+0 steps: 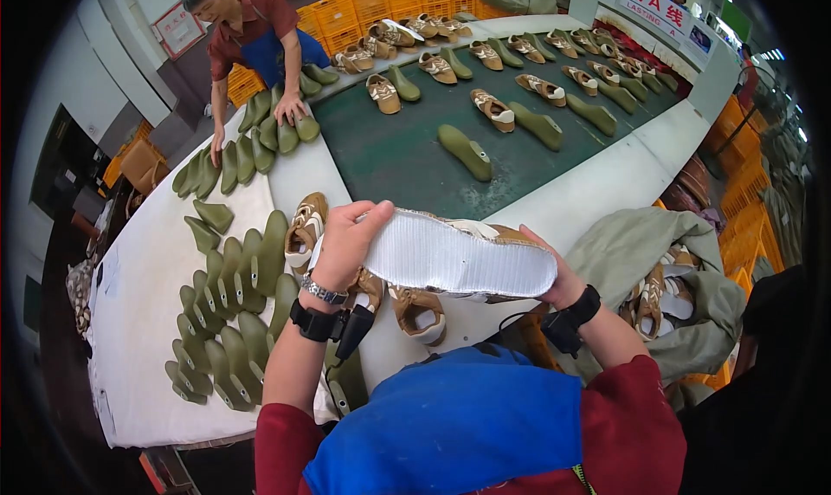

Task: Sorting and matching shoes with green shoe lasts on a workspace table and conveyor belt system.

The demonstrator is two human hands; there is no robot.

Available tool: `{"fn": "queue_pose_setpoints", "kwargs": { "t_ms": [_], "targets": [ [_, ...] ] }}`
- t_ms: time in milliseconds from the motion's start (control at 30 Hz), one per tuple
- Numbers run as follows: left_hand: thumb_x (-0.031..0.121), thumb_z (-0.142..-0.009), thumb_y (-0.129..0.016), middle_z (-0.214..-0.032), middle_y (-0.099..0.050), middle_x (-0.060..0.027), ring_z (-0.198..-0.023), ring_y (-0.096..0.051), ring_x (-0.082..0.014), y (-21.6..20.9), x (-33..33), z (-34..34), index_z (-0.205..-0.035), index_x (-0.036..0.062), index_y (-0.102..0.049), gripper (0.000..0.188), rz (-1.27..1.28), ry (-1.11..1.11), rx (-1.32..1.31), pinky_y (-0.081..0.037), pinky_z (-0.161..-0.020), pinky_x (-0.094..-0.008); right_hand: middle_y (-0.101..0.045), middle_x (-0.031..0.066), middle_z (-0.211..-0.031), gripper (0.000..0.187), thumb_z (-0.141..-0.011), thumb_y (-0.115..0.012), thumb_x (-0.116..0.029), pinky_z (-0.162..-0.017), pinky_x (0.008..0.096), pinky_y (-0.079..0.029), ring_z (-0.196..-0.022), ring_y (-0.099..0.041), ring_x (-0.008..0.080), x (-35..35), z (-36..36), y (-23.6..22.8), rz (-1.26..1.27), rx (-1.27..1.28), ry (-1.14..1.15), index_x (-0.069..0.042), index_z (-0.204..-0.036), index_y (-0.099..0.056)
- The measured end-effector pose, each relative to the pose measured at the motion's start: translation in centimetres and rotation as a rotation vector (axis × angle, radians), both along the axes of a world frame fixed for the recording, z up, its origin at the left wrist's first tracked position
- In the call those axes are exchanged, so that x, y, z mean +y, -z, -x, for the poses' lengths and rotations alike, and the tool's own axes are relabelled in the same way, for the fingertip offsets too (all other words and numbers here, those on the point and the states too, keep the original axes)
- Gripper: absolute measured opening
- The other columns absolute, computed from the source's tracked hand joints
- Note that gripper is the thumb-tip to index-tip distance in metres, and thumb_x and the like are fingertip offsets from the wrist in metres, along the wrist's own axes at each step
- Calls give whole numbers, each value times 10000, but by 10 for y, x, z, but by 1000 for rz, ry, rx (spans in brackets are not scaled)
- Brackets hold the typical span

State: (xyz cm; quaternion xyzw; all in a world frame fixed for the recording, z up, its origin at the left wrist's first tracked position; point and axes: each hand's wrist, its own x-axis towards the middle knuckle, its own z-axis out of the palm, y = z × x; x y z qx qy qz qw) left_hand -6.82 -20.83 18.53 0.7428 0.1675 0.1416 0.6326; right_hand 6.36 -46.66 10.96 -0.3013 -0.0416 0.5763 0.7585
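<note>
A brown-and-white shoe upper (459,257) is stretched sideways between my two hands, its white ribbed bottom turned up toward me. My left hand (353,239) grips one end, thumb on top. Around the other end my right hand (561,274) is closed, its fingers partly hidden behind the upper. Just below it, on the white table edge, another brown upper (418,315) lies with its opening up. One more upper (305,225) rests left of my left hand. Several green shoe lasts (227,365) stand in rows on the white-covered table (134,339) to my left.
Ahead runs a dark green conveyor belt (389,161) with paired lasts (465,151) and uppers. Across the table a co-worker (260,40) in a blue apron touches lasts with both hands. At right, a grey-green sack (649,235) holds more uppers near orange crates (744,187).
</note>
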Motion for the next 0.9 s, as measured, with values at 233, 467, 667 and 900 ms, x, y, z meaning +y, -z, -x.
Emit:
{"fn": "queue_pose_setpoints", "kwargs": {
  "t_ms": [233, 467, 667, 900],
  "targets": [
    [334, -893, -515, -658, -537, 29, -620, -442, -38, 41, 10, -3, -762, 6, -611, 366, 172, -15, 91, -379, -551, -208, -587, 83, -1080, 444, -918, -410, -401, -830, 325, -453, -951, -570, 174, 11, -6, -8, 101, 24, 10, -49, -1167, -516],
    [244, -837, -584, -1028, -596, -138, -963, -574, -204, 101, 67, 75, -1151, -21, -499, 418, -291, -57, 281, -449, -828, -299, -445, -56, -552, 285, -887, -517, -317, -376, 180, -298, -428, -398, 28, 43, -114, -33, 392, -1046, 139, -79, -732, -538],
    [288, -766, -644, -1073, -573, -184, -973, -549, -344, 125, 38, 162, -1128, 40, -536, 452, -677, 25, 512, -442, -840, -388, -623, 162, -935, 391, -699, -663, -343, -760, 361, -468, -883, -597, 306, 128, -204, 15, 615, -1730, -160, -80, -984, -610],
    [186, -720, -693, -1268, -415, -251, -1161, -416, -355, 163, -44, 215, -1331, -3, -295, 753, -451, -434, 727, -318, -992, -373, -588, 137, -1034, 279, -730, -610, -147, -823, 400, -461, -918, -584, 318, 253, -243, 94, 857, -2013, -275, -108, -1007, -602]
  ]
}}
